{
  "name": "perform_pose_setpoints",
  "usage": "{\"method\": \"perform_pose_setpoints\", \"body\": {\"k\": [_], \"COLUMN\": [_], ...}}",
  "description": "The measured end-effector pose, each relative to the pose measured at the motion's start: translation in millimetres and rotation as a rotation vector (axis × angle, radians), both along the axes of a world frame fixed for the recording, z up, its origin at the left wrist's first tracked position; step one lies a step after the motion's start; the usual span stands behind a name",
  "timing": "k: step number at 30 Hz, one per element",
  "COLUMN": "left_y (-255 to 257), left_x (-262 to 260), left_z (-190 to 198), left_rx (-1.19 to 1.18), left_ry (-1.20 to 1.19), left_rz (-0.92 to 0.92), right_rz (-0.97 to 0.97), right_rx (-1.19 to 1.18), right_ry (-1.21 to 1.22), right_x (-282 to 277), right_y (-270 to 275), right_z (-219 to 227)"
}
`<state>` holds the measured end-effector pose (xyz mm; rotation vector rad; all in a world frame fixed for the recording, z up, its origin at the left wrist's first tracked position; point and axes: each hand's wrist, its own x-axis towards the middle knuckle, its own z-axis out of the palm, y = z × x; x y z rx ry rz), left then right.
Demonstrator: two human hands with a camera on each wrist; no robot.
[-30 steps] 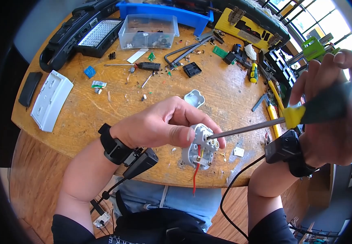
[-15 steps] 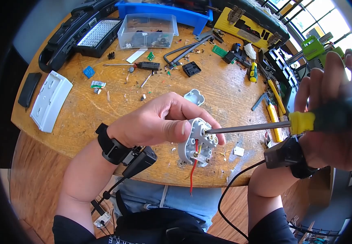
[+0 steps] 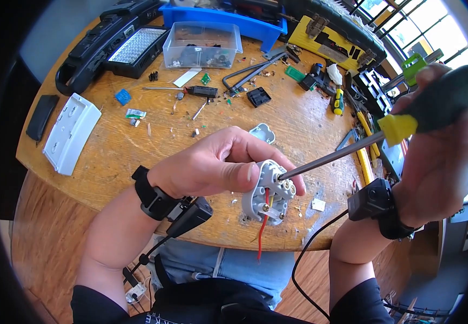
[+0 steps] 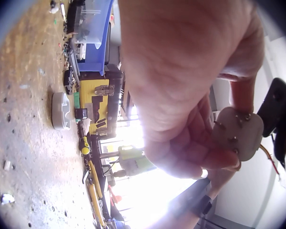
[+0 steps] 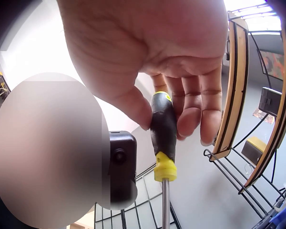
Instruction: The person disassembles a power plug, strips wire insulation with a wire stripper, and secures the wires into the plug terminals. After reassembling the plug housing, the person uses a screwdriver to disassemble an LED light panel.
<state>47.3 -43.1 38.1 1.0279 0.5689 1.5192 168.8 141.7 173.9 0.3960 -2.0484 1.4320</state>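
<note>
My left hand (image 3: 212,167) grips a grey electrical plug (image 3: 251,202) between thumb and fingers, its inner side facing up in the head view. Brass terminals show inside, and a red wire (image 3: 261,237) hangs out past the cord clamp. Metal pins stick out of the plug's back (image 4: 248,126) in the left wrist view. Thumb and fingers of my right hand (image 3: 439,162) hold the black-and-yellow handle of a screwdriver (image 3: 398,128). Its shaft slants down to the left, with the tip at a terminal of the plug. Behind my left hand, the grey plug cover (image 3: 264,133) lies on the table.
Pliers with yellow handles (image 3: 364,164) and another screwdriver (image 3: 338,101) lie to the right. A clear bin (image 3: 201,48), a blue tray (image 3: 223,24) and a yellow-black toolbox (image 3: 320,43) line the back. At left rests a white plastic housing (image 3: 72,135).
The screwdriver handle dipped level, then rose again, its tip staying at the terminal. My right fingers, spread off the handle half a second ago, have come round it. The left hand keeps its grip.
</note>
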Motion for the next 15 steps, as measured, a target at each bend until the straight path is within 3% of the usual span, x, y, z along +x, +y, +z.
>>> {"method": "perform_pose_setpoints", "body": {"k": [15], "left_y": [2], "left_x": [2], "left_z": [-2], "left_rx": [-0.026], "left_ry": [-0.018], "left_rz": [0.064], "right_rz": [-0.083], "right_rx": [-0.048], "right_ry": [0.051], "right_x": [8], "right_y": [8], "right_z": [0]}}
